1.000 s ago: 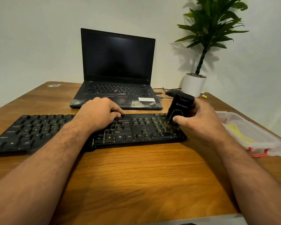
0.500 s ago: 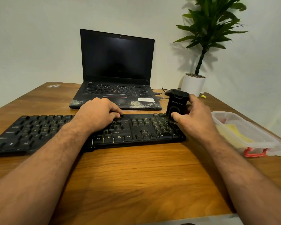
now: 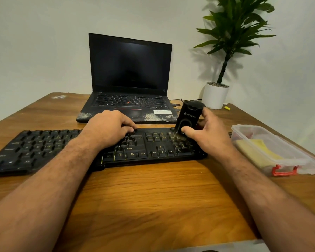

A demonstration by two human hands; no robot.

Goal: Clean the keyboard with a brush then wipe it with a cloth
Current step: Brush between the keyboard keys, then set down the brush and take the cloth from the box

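A long black keyboard [image 3: 44, 148] lies across the wooden table. My left hand [image 3: 107, 127] rests palm down on its middle keys, fingers curled over the top row. My right hand [image 3: 207, 137] grips a black brush [image 3: 188, 117] with a grey logo, held upright with a slight tilt. Its pale bristles press on the number pad at the keyboard's right end. A yellow cloth [image 3: 258, 151] lies inside a clear plastic box [image 3: 287, 157] to the right of the keyboard.
An open black laptop [image 3: 129, 84] with a dark screen stands behind the keyboard, dust on its palm rest. A potted plant [image 3: 215, 95] in a white pot sits at the back right. The plastic box has a red clip at its near end.
My right hand has carried the brush back and forth over the number pad, away towards the keyboard's top right corner and back a little. My left hand has stayed on the keys.
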